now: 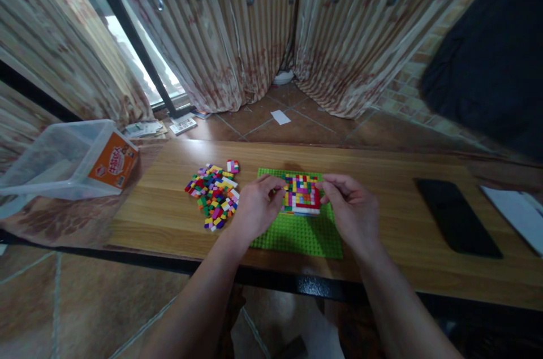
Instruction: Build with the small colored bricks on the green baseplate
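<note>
A multicoloured build of small toy bricks (302, 195) is over the middle of a green studded baseplate (297, 237), its shaded front side facing me. My left hand (258, 206) is at the build's left edge, thumb and forefinger closed near its corner. At the right edge is my right hand (352, 209), its thumb and fingers also pinched together close to the bricks. Whatever lies between either hand's fingertips is too small to make out. Left of the baseplate spreads a pile of loose toy bricks (216, 198), with a small joined cluster (233, 166) behind it.
All this is on a wooden table (390, 223) with a dark front edge. A black phone-like slab (458, 216) and white paper (513, 215) lie to the right. At the left stands a clear plastic bin (63, 161) with an orange label. Curtains hang beyond the table.
</note>
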Motion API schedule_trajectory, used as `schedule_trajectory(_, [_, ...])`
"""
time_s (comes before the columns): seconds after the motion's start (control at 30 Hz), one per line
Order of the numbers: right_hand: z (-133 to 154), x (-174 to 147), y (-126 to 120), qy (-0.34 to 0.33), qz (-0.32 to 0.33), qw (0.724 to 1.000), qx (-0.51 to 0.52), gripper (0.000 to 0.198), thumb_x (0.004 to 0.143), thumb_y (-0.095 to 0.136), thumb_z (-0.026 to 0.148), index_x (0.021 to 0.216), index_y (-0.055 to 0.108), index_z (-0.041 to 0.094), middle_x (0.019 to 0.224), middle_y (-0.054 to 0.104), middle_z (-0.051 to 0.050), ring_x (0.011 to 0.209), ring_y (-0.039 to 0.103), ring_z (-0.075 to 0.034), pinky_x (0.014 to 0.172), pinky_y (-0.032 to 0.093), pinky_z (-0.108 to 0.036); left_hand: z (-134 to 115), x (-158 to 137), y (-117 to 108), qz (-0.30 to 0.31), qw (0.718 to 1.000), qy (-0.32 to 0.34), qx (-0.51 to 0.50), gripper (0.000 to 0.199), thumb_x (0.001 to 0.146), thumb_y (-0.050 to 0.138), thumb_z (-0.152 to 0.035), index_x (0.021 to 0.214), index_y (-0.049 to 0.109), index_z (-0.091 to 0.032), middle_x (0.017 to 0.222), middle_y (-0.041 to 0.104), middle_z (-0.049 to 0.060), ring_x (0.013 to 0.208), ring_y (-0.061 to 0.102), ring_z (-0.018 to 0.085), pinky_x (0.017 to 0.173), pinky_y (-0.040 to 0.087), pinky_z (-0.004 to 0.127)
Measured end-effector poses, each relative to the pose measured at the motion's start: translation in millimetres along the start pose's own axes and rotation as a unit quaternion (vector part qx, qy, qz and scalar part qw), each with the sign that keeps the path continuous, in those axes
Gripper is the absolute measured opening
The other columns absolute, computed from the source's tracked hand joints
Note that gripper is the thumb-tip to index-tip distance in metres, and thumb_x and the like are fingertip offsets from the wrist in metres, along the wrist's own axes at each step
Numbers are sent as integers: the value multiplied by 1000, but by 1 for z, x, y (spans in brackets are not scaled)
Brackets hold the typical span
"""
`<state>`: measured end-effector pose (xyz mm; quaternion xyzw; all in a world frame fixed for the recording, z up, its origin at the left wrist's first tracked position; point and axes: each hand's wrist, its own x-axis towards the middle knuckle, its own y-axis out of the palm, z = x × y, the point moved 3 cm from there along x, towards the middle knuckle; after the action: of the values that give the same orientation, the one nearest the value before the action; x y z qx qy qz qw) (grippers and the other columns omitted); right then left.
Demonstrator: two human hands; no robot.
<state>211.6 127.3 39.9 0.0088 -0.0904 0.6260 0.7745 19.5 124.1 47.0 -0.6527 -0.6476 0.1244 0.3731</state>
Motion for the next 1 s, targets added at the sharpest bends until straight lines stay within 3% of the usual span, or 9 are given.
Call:
schedule_trajectory(0.3, [-1, -1, 1, 6, 12, 1000, -10, 18, 81, 69, 36, 89, 72, 21, 71, 73, -1, 58, 62, -15, 58, 52, -29, -2, 5, 7, 49, 999, -3, 19, 14, 87, 60, -13, 80, 70, -21, 84, 69, 1, 79, 64, 15, 73, 48, 27])
schedule_trajectory(0.53, [-2, -1, 1, 9, 9, 1000, -13, 19, 80, 70, 38, 87, 72, 21, 67, 70, 0, 58, 61, -15, 58, 51, -29, 0, 8, 11, 17, 999, -28, 22, 9, 82, 64, -13, 78, 68, -21, 80, 67, 0, 72, 61, 14, 67, 47, 25])
schedule_trajectory(0.73, [-8, 2, -1, 11, -19, 999, -32, 19, 79, 71, 38, 86, 73, 21, 77, 74, -3, 59, 63, -16, 58, 52, -30, 0, 8, 12, 9, 999, -35, 23, 9, 80, 66, -13, 77, 66, -21, 79, 66, -1, 72, 61, 14, 67, 48, 26])
schedule_trajectory(1.0, [-13, 5, -4, 18, -30, 998, -52, 20, 80, 70, 39, 88, 74, 21, 81, 76, -4, 62, 65, -17, 59, 53, -31, -5, 4, 16, -19, 998, 14, 59, 12, 86, 60, -12, 84, 68, -21, 89, 68, 3, 81, 63, 16, 75, 49, 29])
